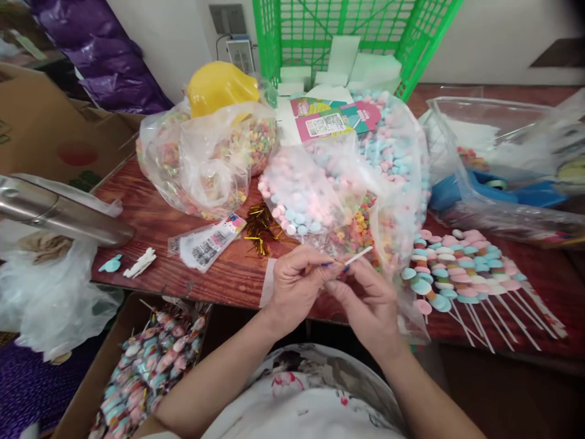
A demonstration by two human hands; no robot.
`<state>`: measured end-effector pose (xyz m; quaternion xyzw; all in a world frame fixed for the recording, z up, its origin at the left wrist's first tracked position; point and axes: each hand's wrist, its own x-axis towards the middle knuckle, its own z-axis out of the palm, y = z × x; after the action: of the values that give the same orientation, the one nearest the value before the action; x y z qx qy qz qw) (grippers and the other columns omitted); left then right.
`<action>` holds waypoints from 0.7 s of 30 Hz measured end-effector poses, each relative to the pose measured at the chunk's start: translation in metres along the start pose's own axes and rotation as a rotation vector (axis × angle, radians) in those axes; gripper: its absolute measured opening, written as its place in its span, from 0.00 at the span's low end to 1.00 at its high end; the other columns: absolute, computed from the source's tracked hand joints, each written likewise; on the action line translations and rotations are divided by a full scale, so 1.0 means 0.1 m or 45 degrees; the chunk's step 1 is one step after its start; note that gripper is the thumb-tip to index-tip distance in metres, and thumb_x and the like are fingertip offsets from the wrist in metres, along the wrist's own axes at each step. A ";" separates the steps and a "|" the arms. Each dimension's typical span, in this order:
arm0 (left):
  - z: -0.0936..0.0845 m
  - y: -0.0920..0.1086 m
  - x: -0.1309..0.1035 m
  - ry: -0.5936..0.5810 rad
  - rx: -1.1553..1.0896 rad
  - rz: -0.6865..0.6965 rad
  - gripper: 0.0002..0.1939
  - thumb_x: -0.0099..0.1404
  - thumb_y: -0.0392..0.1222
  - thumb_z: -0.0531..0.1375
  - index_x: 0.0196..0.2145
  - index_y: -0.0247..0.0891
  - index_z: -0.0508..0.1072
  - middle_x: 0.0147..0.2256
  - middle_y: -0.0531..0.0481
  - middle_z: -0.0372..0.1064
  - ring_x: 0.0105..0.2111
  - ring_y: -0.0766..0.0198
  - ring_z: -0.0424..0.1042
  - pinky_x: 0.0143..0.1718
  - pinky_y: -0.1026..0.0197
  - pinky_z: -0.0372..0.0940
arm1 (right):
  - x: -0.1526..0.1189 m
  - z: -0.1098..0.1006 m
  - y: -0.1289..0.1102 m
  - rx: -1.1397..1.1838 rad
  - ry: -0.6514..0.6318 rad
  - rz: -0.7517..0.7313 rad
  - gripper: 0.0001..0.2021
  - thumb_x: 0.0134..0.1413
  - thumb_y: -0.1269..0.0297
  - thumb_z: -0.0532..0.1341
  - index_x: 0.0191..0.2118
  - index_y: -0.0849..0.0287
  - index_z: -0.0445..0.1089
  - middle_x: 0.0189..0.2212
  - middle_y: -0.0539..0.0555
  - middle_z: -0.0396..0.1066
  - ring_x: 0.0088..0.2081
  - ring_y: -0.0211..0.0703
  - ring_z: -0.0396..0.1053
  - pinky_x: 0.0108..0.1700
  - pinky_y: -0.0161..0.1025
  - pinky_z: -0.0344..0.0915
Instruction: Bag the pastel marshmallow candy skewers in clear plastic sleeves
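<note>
My left hand (297,283) and my right hand (368,302) meet over the table's front edge, both with fingers pinched together. A thin white lollipop stick (359,255) pokes out between their fingertips, slanting up to the right. Its lower end, and any sweet on it, is hidden by the fingers. Right behind the hands lies a clear bag of pink, white and blue candy discs (301,204). Orange and red candy rings (361,219) show beside it in plastic. To the right, finished-looking candy skewers (470,268) lie in a pile, their white sticks toward me.
A box of wrapped candy skewers (150,366) stands low at left. On the table are a steel flask (64,210), printed clear sleeves (212,241), gold twist ties (260,225) and a bag of candy rings (201,158). Behind are a green crate (338,18) and a clear bin (498,116).
</note>
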<state>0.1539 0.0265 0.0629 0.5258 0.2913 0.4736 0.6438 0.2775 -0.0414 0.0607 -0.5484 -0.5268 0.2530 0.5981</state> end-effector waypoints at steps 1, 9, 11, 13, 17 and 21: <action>0.00 0.01 0.00 -0.025 0.003 0.023 0.04 0.54 0.40 0.69 0.28 0.39 0.80 0.28 0.51 0.70 0.30 0.68 0.67 0.32 0.66 0.65 | 0.01 0.01 0.01 0.038 0.045 -0.030 0.06 0.56 0.71 0.61 0.37 0.54 0.74 0.34 0.52 0.70 0.37 0.41 0.68 0.38 0.39 0.67; -0.07 -0.26 -0.22 -0.217 -0.179 -0.390 0.16 0.65 0.51 0.59 0.35 0.34 0.76 0.27 0.51 0.68 0.27 0.68 0.65 0.33 0.65 0.63 | -0.05 0.00 0.16 -0.039 0.149 -0.152 0.09 0.55 0.77 0.62 0.35 0.53 0.74 0.34 0.50 0.71 0.38 0.39 0.69 0.40 0.37 0.66; -0.06 -0.30 -0.28 -0.167 -0.156 -0.394 0.17 0.66 0.52 0.57 0.32 0.34 0.74 0.26 0.52 0.67 0.28 0.68 0.63 0.34 0.65 0.62 | -0.13 0.07 0.21 -0.095 0.254 -0.209 0.11 0.55 0.78 0.61 0.37 0.53 0.74 0.35 0.50 0.71 0.38 0.39 0.69 0.41 0.39 0.66; -0.03 -0.29 -0.31 -0.186 -0.011 -0.356 0.18 0.66 0.53 0.56 0.31 0.35 0.73 0.27 0.52 0.65 0.29 0.68 0.62 0.34 0.66 0.62 | -0.16 0.11 0.25 -0.183 0.278 -0.312 0.12 0.55 0.78 0.60 0.39 0.52 0.73 0.35 0.51 0.71 0.38 0.40 0.69 0.42 0.41 0.65; 0.01 -0.18 -0.26 -0.320 0.227 -0.352 0.18 0.66 0.55 0.55 0.33 0.36 0.70 0.28 0.53 0.61 0.27 0.69 0.62 0.30 0.67 0.62 | -0.13 0.06 0.27 -0.312 0.287 -0.497 0.13 0.53 0.79 0.60 0.39 0.52 0.73 0.35 0.52 0.70 0.37 0.42 0.67 0.40 0.44 0.64; 0.01 -0.08 -0.14 -0.563 -0.009 -0.681 0.19 0.65 0.57 0.56 0.37 0.37 0.67 0.24 0.58 0.57 0.17 0.74 0.56 0.19 0.69 0.58 | -0.10 0.02 0.23 -0.076 0.354 -0.330 0.10 0.53 0.76 0.61 0.35 0.52 0.73 0.37 0.52 0.69 0.39 0.43 0.67 0.42 0.45 0.65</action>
<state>0.1522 0.0128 0.0540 0.5183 0.2706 0.1637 0.7946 0.2786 -0.0426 0.0355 -0.5232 -0.5125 0.0799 0.6762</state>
